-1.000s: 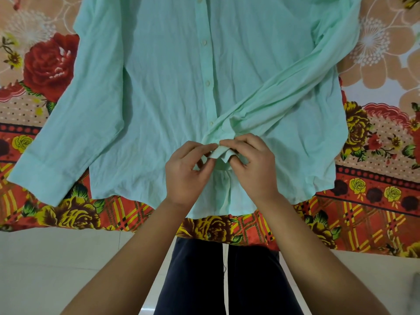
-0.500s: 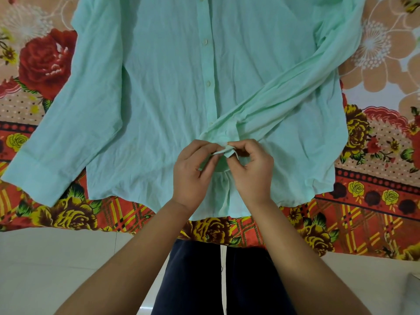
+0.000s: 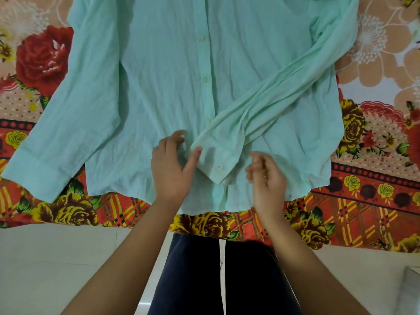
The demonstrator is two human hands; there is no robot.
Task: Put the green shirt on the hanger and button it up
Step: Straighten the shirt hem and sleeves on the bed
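Observation:
The green shirt (image 3: 172,71) lies flat, front up, on a flowered bedsheet (image 3: 372,169), its button placket running down the middle. Its right sleeve is folded across the front, and the sleeve's cuff (image 3: 216,160) with a white button lies free between my hands. My left hand (image 3: 172,169) hovers just left of the cuff with relaxed fingers, the thumb tip near the cuff's edge. My right hand (image 3: 266,176) hangs just right of the cuff, fingers loosely curled, holding nothing. The collar is out of frame and no hanger is in view.
The left sleeve (image 3: 66,123) stretches out toward the bed's near left edge. The bedsheet ends at the near edge, with pale floor tiles (image 3: 68,264) below it. My dark trousers (image 3: 216,276) stand against the bed.
Both hands pinched the cuff together at the shirt's lower front. They have let it go and moved apart, and the cuff now lies flat on the shirt.

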